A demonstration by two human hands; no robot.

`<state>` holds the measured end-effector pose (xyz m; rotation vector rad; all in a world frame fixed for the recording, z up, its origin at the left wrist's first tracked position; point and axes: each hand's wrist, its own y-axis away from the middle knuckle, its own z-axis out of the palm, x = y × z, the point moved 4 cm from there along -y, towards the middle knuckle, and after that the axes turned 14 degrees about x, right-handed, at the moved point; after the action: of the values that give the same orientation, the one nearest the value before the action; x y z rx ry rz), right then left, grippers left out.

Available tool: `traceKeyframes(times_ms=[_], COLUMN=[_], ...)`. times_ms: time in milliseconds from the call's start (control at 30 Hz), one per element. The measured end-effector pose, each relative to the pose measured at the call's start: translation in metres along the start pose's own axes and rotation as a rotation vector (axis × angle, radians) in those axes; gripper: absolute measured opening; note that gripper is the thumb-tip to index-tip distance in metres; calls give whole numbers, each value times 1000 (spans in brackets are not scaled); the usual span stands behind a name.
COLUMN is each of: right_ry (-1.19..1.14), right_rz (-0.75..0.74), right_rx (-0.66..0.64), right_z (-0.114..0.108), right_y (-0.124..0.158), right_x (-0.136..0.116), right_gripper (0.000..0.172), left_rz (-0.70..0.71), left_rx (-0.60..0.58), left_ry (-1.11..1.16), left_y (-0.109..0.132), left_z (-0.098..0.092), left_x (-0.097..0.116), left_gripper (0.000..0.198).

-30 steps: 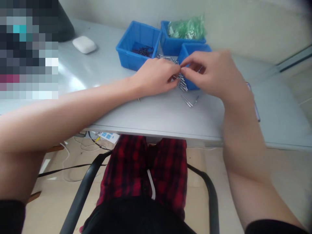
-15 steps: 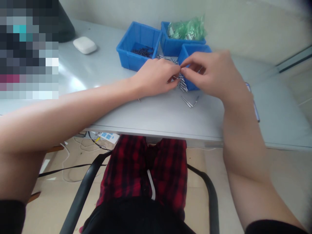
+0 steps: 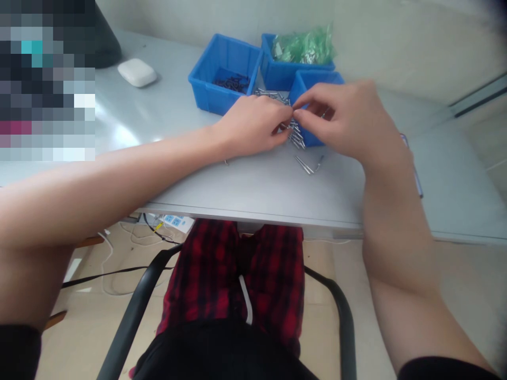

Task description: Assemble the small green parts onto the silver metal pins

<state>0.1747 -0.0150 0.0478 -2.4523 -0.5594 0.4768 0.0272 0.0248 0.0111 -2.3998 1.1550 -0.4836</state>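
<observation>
My left hand (image 3: 257, 124) rests on the table with its fingers bent and pressed together at the edge of a pile of slim silver metal pins (image 3: 297, 136). My right hand (image 3: 343, 119) is closed in a pinch in front of the small blue bin (image 3: 319, 79). The thumb and forefinger tips of the right hand meet the left fingertips. What the fingertips hold is too small to make out. A silver sliver shows under the curled right fingers; whether it is held cannot be told. A few loose pins (image 3: 304, 165) lie nearer the table's front edge.
A blue bin (image 3: 198, 89) holding dark screw-like pieces stands behind my left hand. Farther back, another blue bin (image 3: 273, 76) carries green plastic bags (image 3: 304, 47). A white rounded object (image 3: 137, 73) lies at left. A flat dark-edged object (image 3: 418, 179) is partly behind my right forearm.
</observation>
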Motion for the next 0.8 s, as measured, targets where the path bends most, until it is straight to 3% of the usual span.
traceKeyframes(times_ms=[800], right_ry=[14], right_rz=[6], right_rx=[-34], right_z=[-1], right_y=[2], right_x=[-3], right_gripper=[9], left_rz=[23], left_rx=[-87], left_ry=[-9], left_y=[3], left_z=[7], left_x=[-3], left_gripper=[34])
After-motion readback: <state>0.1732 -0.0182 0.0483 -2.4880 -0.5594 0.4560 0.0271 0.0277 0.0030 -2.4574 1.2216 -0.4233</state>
